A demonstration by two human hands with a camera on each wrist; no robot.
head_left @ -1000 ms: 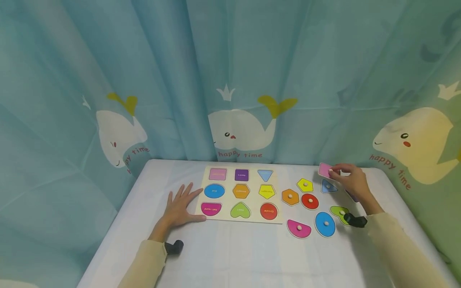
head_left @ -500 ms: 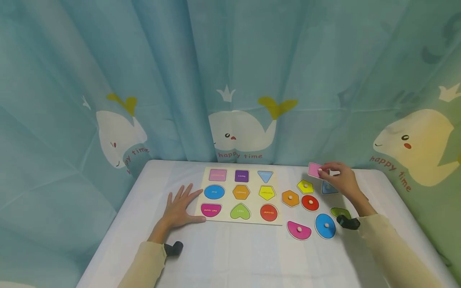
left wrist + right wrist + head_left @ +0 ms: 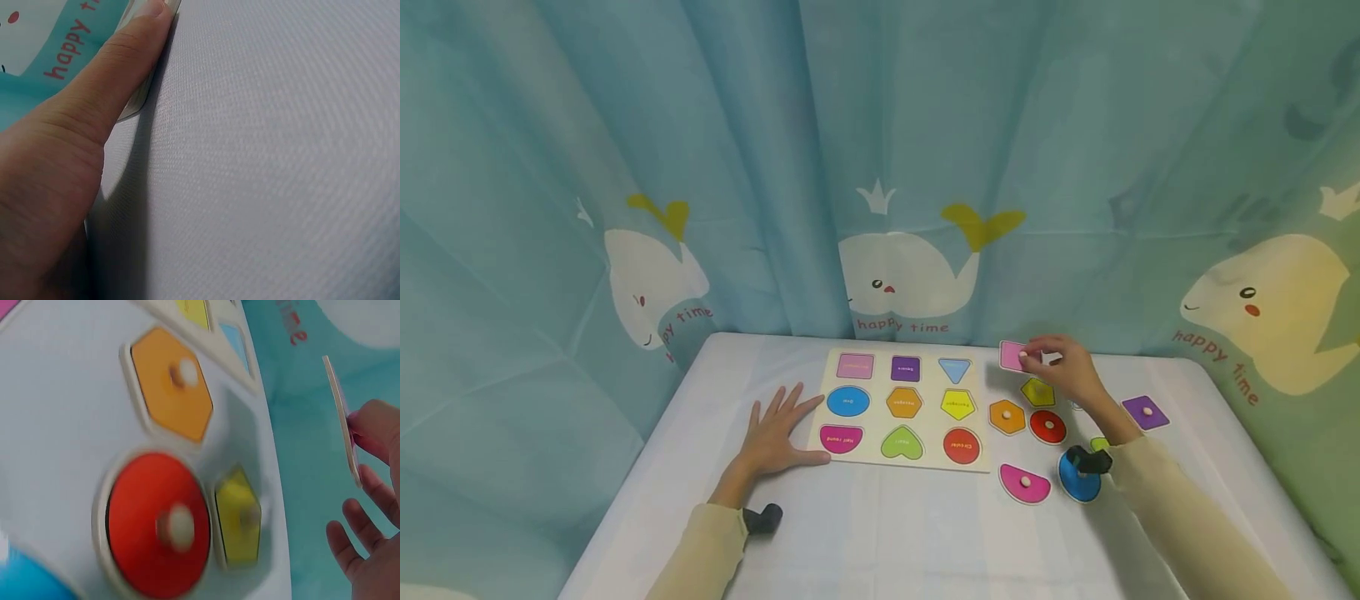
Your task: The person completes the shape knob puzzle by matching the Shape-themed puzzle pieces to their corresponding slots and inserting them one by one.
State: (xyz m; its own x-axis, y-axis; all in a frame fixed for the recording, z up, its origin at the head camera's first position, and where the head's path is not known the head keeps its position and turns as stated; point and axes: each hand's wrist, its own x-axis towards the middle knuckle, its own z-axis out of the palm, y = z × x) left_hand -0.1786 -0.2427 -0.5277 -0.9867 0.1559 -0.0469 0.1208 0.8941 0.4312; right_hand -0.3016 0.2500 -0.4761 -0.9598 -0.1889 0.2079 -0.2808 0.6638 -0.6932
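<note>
My right hand (image 3: 1066, 371) pinches the knob of a pink rectangle puzzle piece (image 3: 1011, 356) and carries it above the table, just right of the shape board (image 3: 880, 464). In the right wrist view the pink piece (image 3: 342, 422) appears edge-on, held between thumb and fingers. My left hand (image 3: 777, 431) lies with fingers spread at the board's left edge. Its thumb (image 3: 119, 65) rests at the board's near corner in the left wrist view. Printed shapes with words on them cover the board in rows, a pink rectangle (image 3: 855, 367) at its far left corner.
Knobbed pieces lie right of the board: an orange hexagon (image 3: 1000, 422), red circle (image 3: 1042, 432), yellow pentagon (image 3: 1047, 398), magenta half round (image 3: 1019, 492), blue oval (image 3: 1080, 490) and purple square (image 3: 1138, 407). My right forearm partly hides a green piece (image 3: 1099, 444). A whale-print curtain (image 3: 910, 167) hangs behind the table.
My right hand has moved left with the pink rectangle, from the table's far right toward the board. The purple square has come into full sight. My left hand stays in place.
</note>
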